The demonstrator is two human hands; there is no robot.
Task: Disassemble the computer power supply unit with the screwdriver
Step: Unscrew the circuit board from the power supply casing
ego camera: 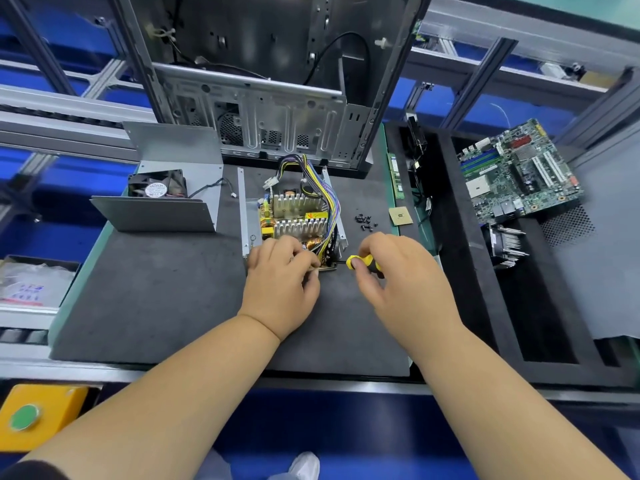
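Dark foam matting covers the table [156, 299]. Nearest, the left hand [282, 275] curls its grip on the power supply unit [294, 220] at its six-o'clock edge, likely steadying it; the right hand [394, 271] grips the screwdriver [363, 263], lying level, tip toward nine o'clock into the unit's corner. Beyond, loose screws [366, 223] at two o'clock.

Bright, even overhead light — soft shadows, perhaps slight blur, edges bowed.
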